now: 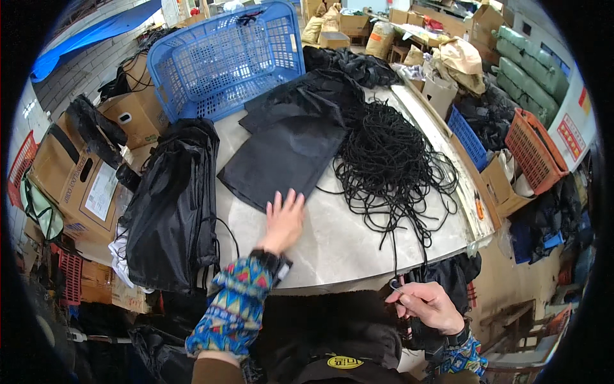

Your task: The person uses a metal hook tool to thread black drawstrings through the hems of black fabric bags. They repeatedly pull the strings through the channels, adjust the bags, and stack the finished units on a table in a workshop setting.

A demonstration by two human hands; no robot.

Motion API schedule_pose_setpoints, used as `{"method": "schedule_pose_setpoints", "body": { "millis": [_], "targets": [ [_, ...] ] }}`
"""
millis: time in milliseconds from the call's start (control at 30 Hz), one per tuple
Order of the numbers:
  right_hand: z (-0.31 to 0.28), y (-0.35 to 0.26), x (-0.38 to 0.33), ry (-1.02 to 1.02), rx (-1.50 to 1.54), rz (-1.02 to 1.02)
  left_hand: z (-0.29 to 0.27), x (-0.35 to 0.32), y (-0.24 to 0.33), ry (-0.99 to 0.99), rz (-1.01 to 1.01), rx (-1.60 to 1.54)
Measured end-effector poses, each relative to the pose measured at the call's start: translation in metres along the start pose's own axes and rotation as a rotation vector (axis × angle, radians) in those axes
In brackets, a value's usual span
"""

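"Dark clothing (323, 326) sits nearest my camera, below the hands. Beyond?"

"I see the pale table (342, 256) ahead, black fabric (281, 153) beyond the left hand (284, 224), tangled black cord (393, 160) beyond the right hand (432, 307)."

"Grips?"

"Left: spread at the fabric's edge, gripping nothing. Right: pinched on a thin piece (397, 290) I can't identify."

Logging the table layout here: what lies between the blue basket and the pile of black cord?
In the head view, flat black cloth pieces lie between the blue basket and the pile of black cord, overlapping one another.
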State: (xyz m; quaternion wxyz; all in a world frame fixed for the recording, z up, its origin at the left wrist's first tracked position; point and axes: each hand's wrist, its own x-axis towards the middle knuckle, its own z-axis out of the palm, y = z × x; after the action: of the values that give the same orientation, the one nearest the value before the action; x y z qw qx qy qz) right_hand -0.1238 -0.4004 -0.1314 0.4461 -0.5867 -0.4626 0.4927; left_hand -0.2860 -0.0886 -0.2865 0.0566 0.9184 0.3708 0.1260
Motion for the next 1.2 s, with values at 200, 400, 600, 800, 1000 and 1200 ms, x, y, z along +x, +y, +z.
{"method": "schedule_pose_setpoints", "body": {
  "millis": [200, 400, 600, 800, 1000, 1200],
  "targets": [
    [0.025, 0.038, 0.045, 0.04, -0.381, -0.112, -0.034, -0.12, 0.081, 0.023, 0.092, -0.259],
    [0.042, 0.07, 0.051, 0.111, -0.333, -0.052, -0.05, -0.185, 0.078, 0.226, -0.703, -1.124],
    [0.078, 0.107, 0.061, 0.259, -0.238, -0.007, -0.04, -0.165, 0.086, 0.063, -0.824, -1.587],
    [0.1, 0.117, 0.086, 0.324, -0.133, 0.094, -0.035, -0.156, 0.092, -0.052, -0.801, -1.702],
    [0.093, 0.103, 0.081, 0.419, -0.259, -0.026, -0.044, -0.152, 0.098, 0.091, -0.716, -1.559],
    [0.08, 0.084, 0.065, 0.35, -0.609, -0.254, -0.056, -0.145, 0.092, -0.127, -0.861, -1.947]
  ]
}}
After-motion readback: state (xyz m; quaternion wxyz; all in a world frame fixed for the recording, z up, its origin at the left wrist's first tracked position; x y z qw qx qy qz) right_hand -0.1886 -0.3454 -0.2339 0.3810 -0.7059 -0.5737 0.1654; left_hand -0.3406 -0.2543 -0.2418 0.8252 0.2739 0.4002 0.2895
